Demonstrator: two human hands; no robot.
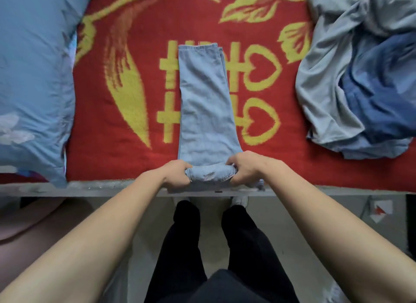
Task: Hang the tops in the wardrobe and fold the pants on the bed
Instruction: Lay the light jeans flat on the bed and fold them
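Light blue jeans (pixel 206 104) lie lengthwise on the red and yellow blanket (pixel 139 32), the legs stacked one on the other and pointing away from me. The near end is rolled over at the bed's edge. My left hand (pixel 176 175) grips the left end of that roll. My right hand (pixel 244 171) grips the right end. A distressed patch shows on the roll between my hands.
A blue pillow (pixel 33 77) lies on the left of the bed. A heap of grey and blue clothes (pixel 360 77) sits at the right. The grey bed frame edge (pixel 90 189) runs across just below my hands. My legs in black trousers stand on the floor.
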